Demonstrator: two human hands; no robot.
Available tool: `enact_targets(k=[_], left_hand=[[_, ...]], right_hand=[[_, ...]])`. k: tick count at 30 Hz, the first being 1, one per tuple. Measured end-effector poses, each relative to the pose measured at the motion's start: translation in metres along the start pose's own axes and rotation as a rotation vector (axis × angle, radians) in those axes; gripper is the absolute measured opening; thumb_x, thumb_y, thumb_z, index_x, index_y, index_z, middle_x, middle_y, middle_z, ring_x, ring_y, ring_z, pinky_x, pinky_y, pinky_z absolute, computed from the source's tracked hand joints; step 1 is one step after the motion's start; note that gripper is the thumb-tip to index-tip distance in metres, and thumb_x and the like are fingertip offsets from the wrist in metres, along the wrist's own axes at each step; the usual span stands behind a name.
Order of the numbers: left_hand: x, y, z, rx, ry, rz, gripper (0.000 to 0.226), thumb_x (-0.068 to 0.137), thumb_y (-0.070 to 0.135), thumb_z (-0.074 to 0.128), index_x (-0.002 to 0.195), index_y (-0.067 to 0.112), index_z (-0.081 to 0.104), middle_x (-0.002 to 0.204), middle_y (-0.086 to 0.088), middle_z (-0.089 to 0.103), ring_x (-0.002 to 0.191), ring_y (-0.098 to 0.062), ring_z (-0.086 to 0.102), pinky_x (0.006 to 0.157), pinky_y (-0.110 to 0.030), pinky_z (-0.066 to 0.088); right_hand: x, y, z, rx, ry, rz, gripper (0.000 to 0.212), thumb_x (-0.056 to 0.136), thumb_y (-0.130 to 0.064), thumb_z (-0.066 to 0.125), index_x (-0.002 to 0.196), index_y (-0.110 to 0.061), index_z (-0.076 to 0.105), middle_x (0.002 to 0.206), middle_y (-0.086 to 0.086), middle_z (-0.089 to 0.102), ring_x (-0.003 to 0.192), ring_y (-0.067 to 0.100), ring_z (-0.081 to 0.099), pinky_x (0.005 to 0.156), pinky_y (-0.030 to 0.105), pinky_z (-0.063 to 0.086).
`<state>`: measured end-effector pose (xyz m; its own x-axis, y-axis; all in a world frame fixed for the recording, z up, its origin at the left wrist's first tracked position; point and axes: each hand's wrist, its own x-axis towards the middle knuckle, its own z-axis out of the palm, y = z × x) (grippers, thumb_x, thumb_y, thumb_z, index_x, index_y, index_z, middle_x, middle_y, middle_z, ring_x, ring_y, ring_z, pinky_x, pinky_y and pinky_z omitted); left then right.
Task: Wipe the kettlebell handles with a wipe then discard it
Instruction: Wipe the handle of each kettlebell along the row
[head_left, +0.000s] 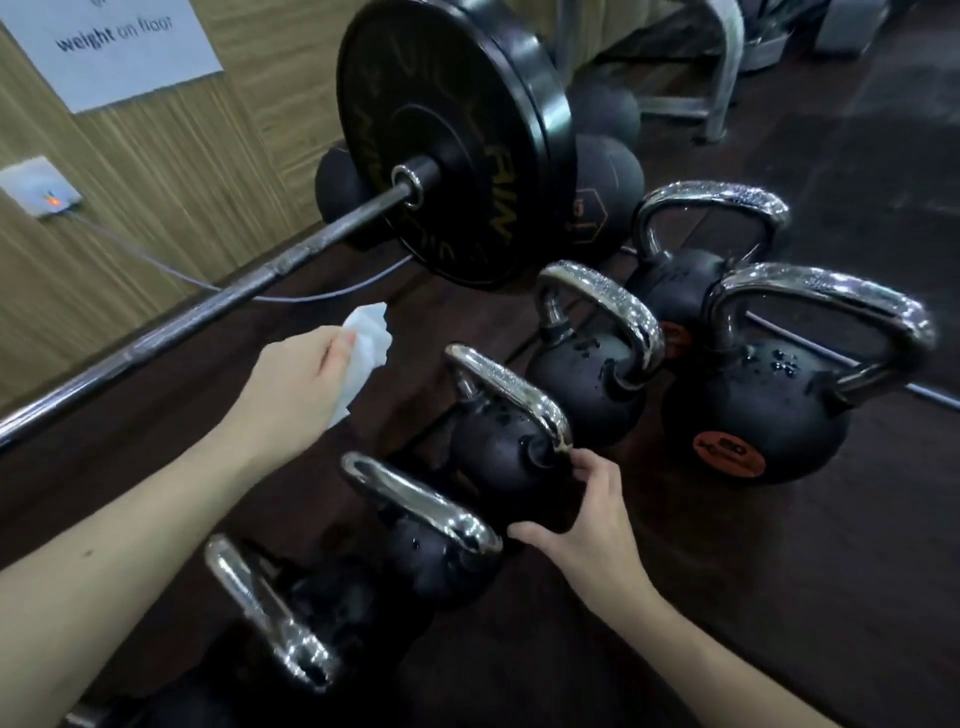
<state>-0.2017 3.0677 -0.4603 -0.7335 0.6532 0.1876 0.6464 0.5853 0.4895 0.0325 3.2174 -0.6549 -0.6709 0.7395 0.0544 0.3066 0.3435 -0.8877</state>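
Left hand: our left hand (296, 382) pinches a crumpled white paper wipe (366, 340) between thumb and fingers, held in the air above the dark floor (779, 597), clear of every handle.
Right hand: our right hand (587, 514) cups the side of a black round kettlebell with a chrome loop handle (511, 431), fingertips near the base of that handle, thumb low on the ball.
Kettlebell row: that kettlebell stands third in a diagonal line of four; the nearest kettlebell (270, 618) and the second kettlebell (421, 525) lie towards us, the fourth kettlebell (597, 358) beyond.
Wet handles: droplets speckle the handles of the third and fourth.
Larger pair: two bigger black kettlebells stand to the right, the front one with an orange round label (758, 415), the rear kettlebell (691, 260) just behind it.
Barbell: a steel barbell with a black bumper plate (452, 140) runs along the left, beside the wood-panel wall (156, 171).
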Motion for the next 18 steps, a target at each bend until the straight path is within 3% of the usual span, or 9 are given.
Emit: enact_targets(k=[2, 4, 5, 8, 10, 12, 14, 16, 18], left_hand=[[0.014, 0.009, 0.014, -0.042, -0.058, 0.037, 0.034, 0.111, 0.035, 0.037, 0.098, 0.035, 0.069, 0.092, 0.009, 0.071, 0.079, -0.006, 0.067, 0.056, -0.01, 0.05], [0.024, 0.018, 0.031, -0.031, -0.156, 0.157, 0.035, 0.112, 0.034, 0.035, 0.13, 0.042, 0.064, 0.124, 0.006, 0.072, 0.097, -0.005, 0.069, 0.075, -0.009, 0.051], [0.027, 0.023, 0.041, -0.034, -0.22, 0.22, 0.038, 0.113, 0.033, 0.035, 0.142, 0.046, 0.055, 0.14, 0.004, 0.066, 0.115, -0.005, 0.064, 0.09, -0.008, 0.045], [0.027, 0.041, 0.068, -0.069, -0.456, 0.274, 0.042, 0.113, 0.04, 0.032, 0.153, 0.048, 0.043, 0.166, 0.007, 0.036, 0.155, -0.001, 0.017, 0.122, -0.022, 0.025], [0.021, 0.049, 0.073, -0.032, -0.518, 0.358, 0.047, 0.111, 0.046, 0.028, 0.156, 0.043, 0.041, 0.171, 0.01, 0.021, 0.157, 0.002, -0.003, 0.124, -0.019, 0.002], [0.013, 0.054, 0.074, -0.013, -0.559, 0.484, 0.047, 0.108, 0.049, 0.024, 0.154, 0.048, 0.036, 0.168, 0.019, 0.02, 0.153, 0.013, -0.006, 0.119, -0.008, -0.007], [0.009, 0.055, 0.074, -0.004, -0.587, 0.551, 0.051, 0.107, 0.047, 0.024, 0.157, 0.042, 0.034, 0.167, 0.022, 0.022, 0.151, 0.017, -0.001, 0.121, -0.007, -0.003], [0.019, 0.053, 0.075, 0.024, -0.535, 0.603, 0.046, 0.111, 0.04, 0.031, 0.153, 0.032, 0.049, 0.159, 0.019, 0.044, 0.149, 0.011, 0.025, 0.124, -0.014, 0.015], [0.038, 0.05, 0.081, 0.133, -0.471, 0.694, 0.036, 0.112, 0.034, 0.035, 0.126, 0.031, 0.068, 0.123, 0.014, 0.069, 0.119, -0.004, 0.057, 0.108, -0.027, 0.04]], right_hand=[[0.013, 0.001, 0.001, 0.032, 0.006, 0.017, 0.118, 0.057, -0.054, 0.096, 0.152, -0.03, 0.029, 0.148, -0.017, 0.031, 0.138, 0.003, 0.037, 0.118, 0.032, 0.039], [0.026, 0.0, 0.006, 0.045, -0.005, 0.009, 0.123, 0.054, -0.06, 0.094, 0.155, -0.031, 0.029, 0.152, -0.017, 0.031, 0.141, 0.004, 0.037, 0.119, 0.033, 0.039], [0.031, -0.001, 0.01, 0.043, -0.007, 0.005, 0.123, 0.053, -0.063, 0.093, 0.155, -0.032, 0.031, 0.152, -0.017, 0.032, 0.141, 0.003, 0.037, 0.118, 0.034, 0.04], [0.042, -0.001, 0.02, 0.075, 0.017, 0.028, 0.113, 0.053, -0.061, 0.094, 0.15, -0.034, 0.042, 0.145, -0.024, 0.032, 0.133, 0.003, 0.045, 0.114, 0.036, 0.045], [0.046, -0.001, 0.022, 0.099, 0.03, 0.037, 0.109, 0.051, -0.058, 0.095, 0.147, -0.037, 0.047, 0.14, -0.027, 0.032, 0.128, -0.001, 0.048, 0.112, 0.034, 0.047], [0.046, 0.0, 0.021, 0.114, 0.028, 0.046, 0.109, 0.051, -0.055, 0.097, 0.146, -0.038, 0.048, 0.139, -0.028, 0.034, 0.126, -0.009, 0.046, 0.111, 0.026, 0.046], [0.046, -0.001, 0.02, 0.101, 0.02, 0.049, 0.11, 0.051, -0.056, 0.097, 0.147, -0.038, 0.047, 0.14, -0.026, 0.035, 0.125, -0.017, 0.04, 0.107, 0.016, 0.042], [0.047, -0.001, 0.02, 0.097, 0.018, 0.063, 0.112, 0.048, -0.058, 0.097, 0.146, -0.04, 0.047, 0.14, -0.027, 0.035, 0.125, -0.016, 0.041, 0.104, 0.013, 0.04], [0.047, -0.001, 0.02, 0.1, 0.019, 0.094, 0.113, 0.046, -0.059, 0.097, 0.145, -0.04, 0.048, 0.139, -0.029, 0.034, 0.125, -0.012, 0.044, 0.104, 0.016, 0.043]])
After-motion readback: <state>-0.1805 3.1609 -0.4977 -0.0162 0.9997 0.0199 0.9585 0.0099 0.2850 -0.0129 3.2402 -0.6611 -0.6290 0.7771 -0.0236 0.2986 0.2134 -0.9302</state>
